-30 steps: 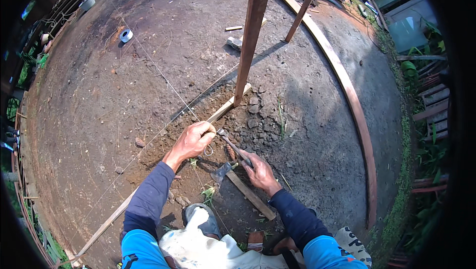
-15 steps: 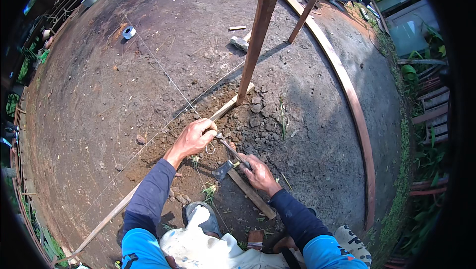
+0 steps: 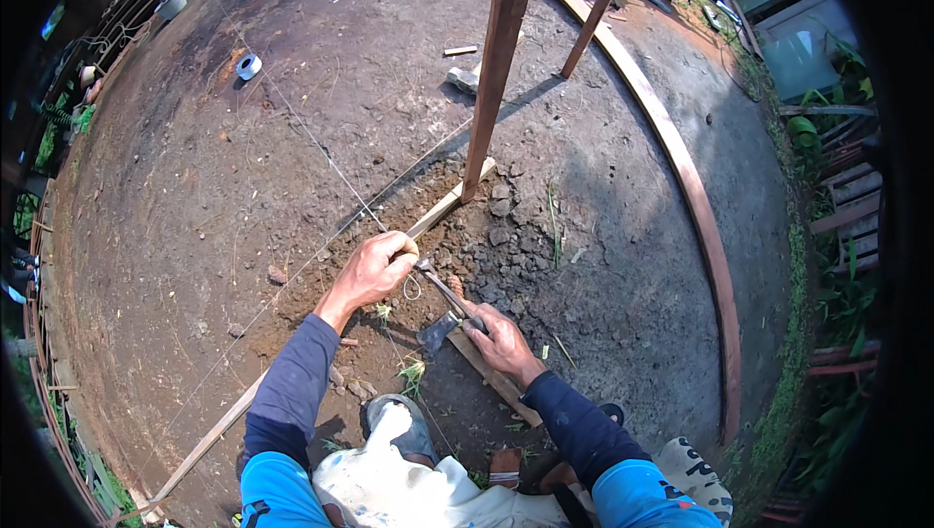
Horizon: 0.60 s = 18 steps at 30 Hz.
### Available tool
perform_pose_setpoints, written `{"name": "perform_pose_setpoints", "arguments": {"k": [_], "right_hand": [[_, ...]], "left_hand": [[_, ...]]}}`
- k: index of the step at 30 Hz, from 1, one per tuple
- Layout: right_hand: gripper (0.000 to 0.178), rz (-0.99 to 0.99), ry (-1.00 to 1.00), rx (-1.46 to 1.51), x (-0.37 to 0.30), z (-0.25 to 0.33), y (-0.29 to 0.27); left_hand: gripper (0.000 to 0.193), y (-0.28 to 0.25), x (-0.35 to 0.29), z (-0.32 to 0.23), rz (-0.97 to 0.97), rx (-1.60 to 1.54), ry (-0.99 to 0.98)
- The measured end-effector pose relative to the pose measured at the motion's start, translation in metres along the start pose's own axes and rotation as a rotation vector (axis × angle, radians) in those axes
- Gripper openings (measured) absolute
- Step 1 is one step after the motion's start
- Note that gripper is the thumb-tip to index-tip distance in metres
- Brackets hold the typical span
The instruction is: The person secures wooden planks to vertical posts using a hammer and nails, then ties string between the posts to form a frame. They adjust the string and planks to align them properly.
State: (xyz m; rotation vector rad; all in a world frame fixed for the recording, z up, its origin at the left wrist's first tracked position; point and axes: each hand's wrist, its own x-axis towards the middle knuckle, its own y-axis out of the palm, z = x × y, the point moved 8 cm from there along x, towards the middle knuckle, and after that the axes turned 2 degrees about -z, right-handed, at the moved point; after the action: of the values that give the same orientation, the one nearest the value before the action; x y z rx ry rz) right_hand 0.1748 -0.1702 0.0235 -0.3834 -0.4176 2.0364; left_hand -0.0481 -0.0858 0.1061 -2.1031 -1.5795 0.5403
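My left hand (image 3: 370, 270) is closed at the near end of a pale wooden batten (image 3: 438, 214), its fingers pinching something small that they hide. A thin loop of string (image 3: 413, 288) dangles just below it. In my right hand (image 3: 503, 343) is a slim metal-shafted hammer (image 3: 449, 291), its small head right by my left fingertips. Under that hand lies a dark, blade-like metal head (image 3: 437, 333), beside or joined to a length of wood (image 3: 496, 384); which, I cannot tell. Taut string (image 3: 326, 150) runs over the ground to my left hand.
Beyond the batten stands an upright brown post (image 3: 494, 80), with a second post (image 3: 598, 12) farther back. A long plank (image 3: 681, 173) lies at the right. Farther off are a string spool (image 3: 248, 67) and a grey block (image 3: 463, 79). Loose dirt clods (image 3: 501, 236) surround the post.
The view has shifted slightly. My left hand stays by the batten's end, and the right hand keeps its hold on the hammer, with hardly any movement.
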Motion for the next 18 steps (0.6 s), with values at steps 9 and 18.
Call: {"name": "perform_pose_setpoints", "arguments": {"k": [9,18], "right_hand": [[0.039,0.065,0.187,0.183,-0.002,-0.007,0.015],[0.041,0.127,0.274,0.15,-0.006,-0.022,0.028]], "left_hand": [[0.019,0.002,-0.001,0.006,0.035,0.036,0.012],[0.019,0.009,-0.003,0.014,0.075,0.088,0.037]]}}
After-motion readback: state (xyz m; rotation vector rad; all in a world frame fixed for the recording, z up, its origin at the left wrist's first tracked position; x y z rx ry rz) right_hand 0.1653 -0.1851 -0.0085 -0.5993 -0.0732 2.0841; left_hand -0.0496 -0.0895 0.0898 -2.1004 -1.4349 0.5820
